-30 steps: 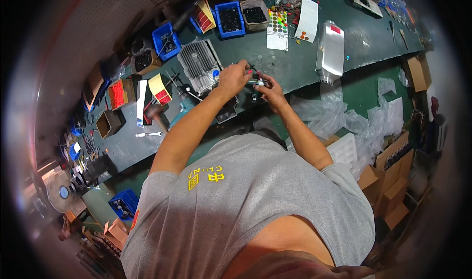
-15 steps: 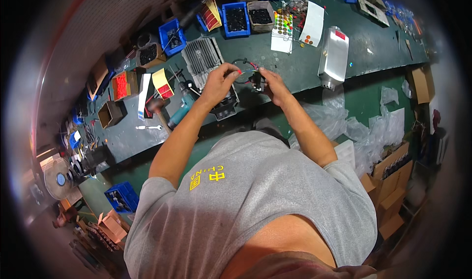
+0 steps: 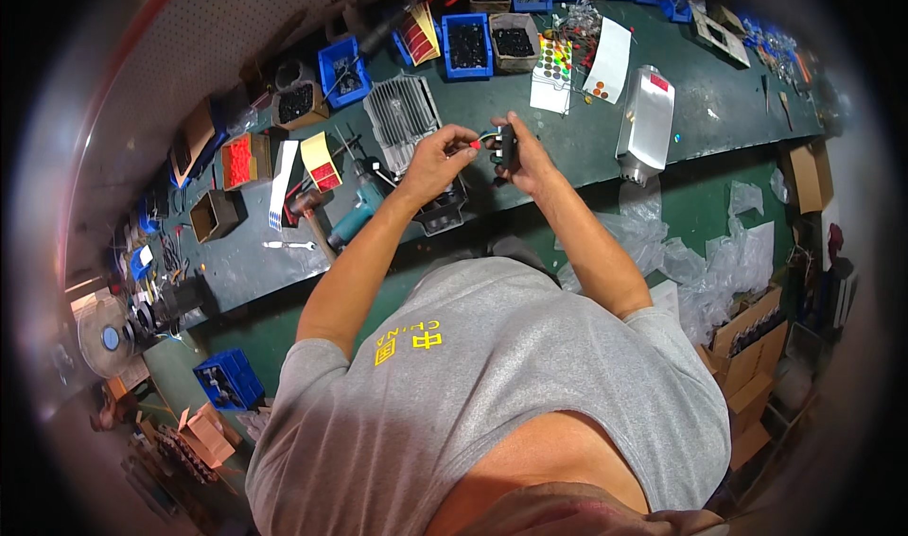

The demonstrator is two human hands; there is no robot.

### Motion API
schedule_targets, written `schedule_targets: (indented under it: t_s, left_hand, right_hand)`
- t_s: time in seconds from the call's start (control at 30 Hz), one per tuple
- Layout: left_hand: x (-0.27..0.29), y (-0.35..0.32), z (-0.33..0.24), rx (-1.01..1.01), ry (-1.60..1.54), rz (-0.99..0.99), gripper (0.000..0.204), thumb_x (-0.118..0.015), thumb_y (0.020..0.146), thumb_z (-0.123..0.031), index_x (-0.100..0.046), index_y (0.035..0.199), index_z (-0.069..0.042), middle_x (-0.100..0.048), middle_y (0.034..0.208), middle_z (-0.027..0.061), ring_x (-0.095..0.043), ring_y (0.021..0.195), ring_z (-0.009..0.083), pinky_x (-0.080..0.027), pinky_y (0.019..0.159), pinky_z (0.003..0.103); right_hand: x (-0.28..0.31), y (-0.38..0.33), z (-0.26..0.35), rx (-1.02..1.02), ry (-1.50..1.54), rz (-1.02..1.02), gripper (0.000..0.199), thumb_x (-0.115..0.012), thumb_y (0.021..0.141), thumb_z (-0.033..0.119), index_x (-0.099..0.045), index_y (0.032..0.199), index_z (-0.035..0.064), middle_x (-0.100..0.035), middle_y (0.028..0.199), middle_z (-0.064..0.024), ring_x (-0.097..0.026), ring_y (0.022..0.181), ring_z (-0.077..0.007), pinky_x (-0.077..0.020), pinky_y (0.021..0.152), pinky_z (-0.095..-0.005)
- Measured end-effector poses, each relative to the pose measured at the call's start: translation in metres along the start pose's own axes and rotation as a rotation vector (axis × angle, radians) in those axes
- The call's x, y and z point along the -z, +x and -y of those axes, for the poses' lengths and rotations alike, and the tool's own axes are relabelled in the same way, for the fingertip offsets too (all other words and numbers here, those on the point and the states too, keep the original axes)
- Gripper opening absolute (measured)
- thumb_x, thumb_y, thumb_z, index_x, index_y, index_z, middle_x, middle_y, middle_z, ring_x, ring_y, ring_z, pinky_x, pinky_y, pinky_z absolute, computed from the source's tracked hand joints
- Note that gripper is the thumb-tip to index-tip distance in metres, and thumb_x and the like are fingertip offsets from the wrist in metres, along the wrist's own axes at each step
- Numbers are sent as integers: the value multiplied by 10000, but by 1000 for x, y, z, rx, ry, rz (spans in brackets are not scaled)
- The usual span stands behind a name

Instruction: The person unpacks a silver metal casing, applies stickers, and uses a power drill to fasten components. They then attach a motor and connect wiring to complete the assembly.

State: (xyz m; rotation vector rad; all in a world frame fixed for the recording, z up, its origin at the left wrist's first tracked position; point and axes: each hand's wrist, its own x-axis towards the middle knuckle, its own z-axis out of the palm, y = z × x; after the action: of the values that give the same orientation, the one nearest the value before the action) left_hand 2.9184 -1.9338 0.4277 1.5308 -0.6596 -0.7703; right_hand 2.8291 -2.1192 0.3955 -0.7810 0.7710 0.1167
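Note:
In my right hand (image 3: 532, 165) is a small black part (image 3: 509, 146) with light terminals, held upright between thumb and fingers. Thin coloured wires (image 3: 490, 136) run from it toward my left hand (image 3: 435, 165). The left fingers pinch a small red wire end (image 3: 476, 145) beside the black part. Just left of and under that hand lies a grey finned metal housing (image 3: 401, 111) on the bench, its near end dark and partly covered by my wrist. A teal power drill (image 3: 356, 218) and a mallet (image 3: 310, 210) lie left of my left forearm.
Blue bins (image 3: 467, 46) and boxes of small parts (image 3: 515, 43) line the bench's back. A silver metal housing (image 3: 647, 120) and sticker sheets (image 3: 551, 80) lie to the right. A wrench (image 3: 288, 245) is near the front edge. Plastic wrap (image 3: 714, 262) and cartons (image 3: 752, 347) lie below, right.
My right hand has turned the black part upright and raised it. My left hand has shifted right, bringing the red wire end close to it. The view has shifted slightly.

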Motion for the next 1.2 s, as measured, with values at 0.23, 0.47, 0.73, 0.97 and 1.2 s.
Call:
schedule_targets:
  t_s: [0.23,0.47,0.73,0.97,1.2]
  left_hand:
    - [-3,7,1,-97,-28,-24,206,-684,951,-54,-658,1148,1,-700,1027,32,-626,907,87,-510,797,247]
    - [4,11,3,-76,-53,6,219,-688,959,-81,-663,1156,10,-706,1048,39,-623,925,86,-508,822,249]
    - [12,12,11,-83,-66,12,230,-692,956,-81,-664,1164,15,-706,1058,51,-630,955,98,-516,853,265]
    - [18,12,9,-87,-60,58,222,-703,944,-81,-674,1146,7,-694,1037,44,-630,948,105,-511,863,274]
    - [23,6,3,-165,265,-67,182,-761,872,-89,-719,1024,4,-664,920,63,-642,851,148,-509,780,300]
  right_hand:
    - [-10,5,-4,9,-13,-56,499,-568,986,595,-698,1033,115,-586,767,21,-499,607,-126,-357,481,-312]
    - [-18,9,-8,0,-13,-104,467,-596,984,565,-699,962,110,-568,721,24,-477,571,-126,-341,461,-315]
    - [-30,9,-9,8,-33,-166,465,-620,964,576,-701,937,120,-563,723,23,-479,599,-133,-370,503,-327]
    - [-24,19,-16,-11,-65,-185,454,-655,934,586,-626,830,145,-538,704,25,-468,604,-135,-373,513,-332]
    - [-43,6,-15,66,-98,-291,440,-658,939,546,-607,810,129,-537,692,13,-511,569,-133,-402,491,-338]
